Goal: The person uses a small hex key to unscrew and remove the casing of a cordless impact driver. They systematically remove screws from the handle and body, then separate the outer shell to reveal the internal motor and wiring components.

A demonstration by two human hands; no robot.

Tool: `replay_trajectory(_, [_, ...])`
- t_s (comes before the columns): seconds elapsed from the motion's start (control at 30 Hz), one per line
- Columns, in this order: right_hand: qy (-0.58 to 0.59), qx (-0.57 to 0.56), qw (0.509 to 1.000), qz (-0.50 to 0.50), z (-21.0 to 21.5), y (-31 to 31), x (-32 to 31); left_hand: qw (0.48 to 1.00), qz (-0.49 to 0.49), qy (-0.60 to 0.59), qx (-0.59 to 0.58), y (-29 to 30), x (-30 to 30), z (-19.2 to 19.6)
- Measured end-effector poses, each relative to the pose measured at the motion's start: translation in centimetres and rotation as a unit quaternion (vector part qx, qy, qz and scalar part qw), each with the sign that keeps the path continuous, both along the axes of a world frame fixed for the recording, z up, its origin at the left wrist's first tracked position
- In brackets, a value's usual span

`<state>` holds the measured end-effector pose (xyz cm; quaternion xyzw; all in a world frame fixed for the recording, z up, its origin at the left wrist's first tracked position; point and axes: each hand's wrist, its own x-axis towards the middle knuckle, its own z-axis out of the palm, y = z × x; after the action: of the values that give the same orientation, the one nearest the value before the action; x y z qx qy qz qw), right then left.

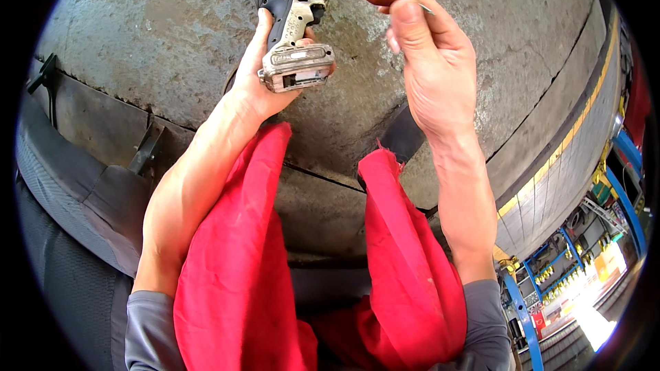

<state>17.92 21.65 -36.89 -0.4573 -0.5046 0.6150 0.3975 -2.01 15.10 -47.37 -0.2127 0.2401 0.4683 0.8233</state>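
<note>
Cordless impact driver [294,24] up over grimy concrete floor [172,34], left hand [256,93] wrapped round it, business end facing right hand [443,72]. Right hand pinching some skinny metal piece [427,9], too tiny to make out. Red trouser legs [230,247] between forearms [469,206].

My left forearm [196,172] slants up from the lower left of the frame toward the upper centre; my left hand [256,81] is closed in a grip there, palm side toward me, left thumb [262,31] pointing up and the fingers curled round to the right; my right forearm [466,206] rises nearly upright from the lower right; my right hand [441,69], right of upper centre, leans leftward, right thumb [410,22] raised in a pinch; my legs [237,247] reach up the lower half, set apart.
</note>
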Motion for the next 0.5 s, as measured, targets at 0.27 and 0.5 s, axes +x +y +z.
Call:
replay_trajectory(0.27, [0.033, -0.145, 0.989, 0.009, 0.8, -0.2, -1.2, 0.998, -0.005, -0.022, 0.051, -0.1, -0.8, -1.4])
replay_trajectory(0.5, [0.048, -0.092, 0.995, -0.008, 0.6, 1.2, -2.5, 0.982, 0.059, -0.167, 0.066, 0.1, -1.1, -1.2])
